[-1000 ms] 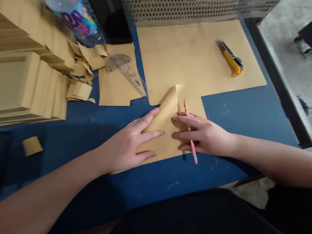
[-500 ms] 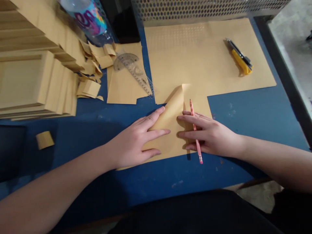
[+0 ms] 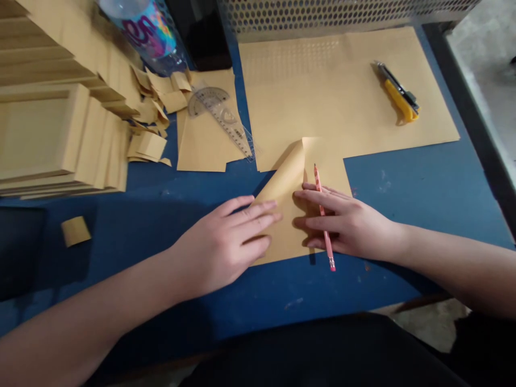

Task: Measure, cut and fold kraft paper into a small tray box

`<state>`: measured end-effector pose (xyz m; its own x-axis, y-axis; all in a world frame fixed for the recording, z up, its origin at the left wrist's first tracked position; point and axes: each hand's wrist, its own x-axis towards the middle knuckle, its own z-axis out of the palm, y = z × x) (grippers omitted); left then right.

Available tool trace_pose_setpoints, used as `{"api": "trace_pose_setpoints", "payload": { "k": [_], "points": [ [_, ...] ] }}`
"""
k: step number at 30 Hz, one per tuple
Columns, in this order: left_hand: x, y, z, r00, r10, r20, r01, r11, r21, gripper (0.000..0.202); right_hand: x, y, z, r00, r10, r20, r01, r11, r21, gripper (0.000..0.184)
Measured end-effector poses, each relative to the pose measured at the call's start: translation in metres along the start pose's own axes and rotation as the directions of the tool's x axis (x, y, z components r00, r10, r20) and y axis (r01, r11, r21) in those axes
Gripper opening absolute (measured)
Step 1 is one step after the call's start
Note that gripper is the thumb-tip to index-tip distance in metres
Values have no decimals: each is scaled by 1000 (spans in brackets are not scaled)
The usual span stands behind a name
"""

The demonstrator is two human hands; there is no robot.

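Note:
A brown paper sheet (image 3: 288,220) lies before me, its left side folded over into a slanted, still rounded flap that rises to a point at the top. On the flap's lower left part rests my left hand (image 3: 229,242), open, fingers stretched and slightly blurred. My right hand (image 3: 346,220) lies on the right side of the paper and holds a pink pencil (image 3: 327,243) threaded between its fingers, tip pointing away from me. Beyond them, a larger brown sheet (image 3: 298,91) carries a yellow utility knife (image 3: 399,99); where the two papers meet is hard to make out.
A clear protractor (image 3: 209,101) and a set square (image 3: 231,126) lie on another paper piece (image 3: 197,145). Paper scraps (image 3: 151,145), stacked wooden frames (image 3: 68,140) and a plastic bottle (image 3: 149,37) crowd the left. A perforated metal panel (image 3: 322,19) borders the blue table (image 3: 403,183) at the back.
My left hand has slid down and left along the flap, its fingers drawn closer together. The right hand and the pencil have stayed put.

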<state>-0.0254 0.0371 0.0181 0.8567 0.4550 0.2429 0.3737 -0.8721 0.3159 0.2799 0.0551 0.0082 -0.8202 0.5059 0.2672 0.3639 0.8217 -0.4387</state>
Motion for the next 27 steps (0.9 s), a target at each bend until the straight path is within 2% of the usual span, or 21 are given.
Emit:
{"api": "trace_pose_setpoints", "payload": {
  "k": [3, 7, 19, 27],
  "points": [
    [-3, 14, -3, 997, 82, -4, -81, 992, 98, 24, 0, 0, 0, 1000, 6, 0, -6, 1000, 1, 29],
    [-6, 23, -5, 998, 57, 3, -57, 996, 70, 20, 0, 0, 0, 1000, 1, 0, -1, 1000, -4, 28],
    [-2, 25, -5, 1000, 3, 20, -4, 1000, 11, 25, -3, 2, 2, 1000, 0, 0, 0, 1000, -15, 29],
    [-4, 24, -3, 1000, 14, 24, -13, 1000, -20, 30, -2, 2, 2, 1000, -1, -17, 2, 1000, 4, 30]
  ]
}}
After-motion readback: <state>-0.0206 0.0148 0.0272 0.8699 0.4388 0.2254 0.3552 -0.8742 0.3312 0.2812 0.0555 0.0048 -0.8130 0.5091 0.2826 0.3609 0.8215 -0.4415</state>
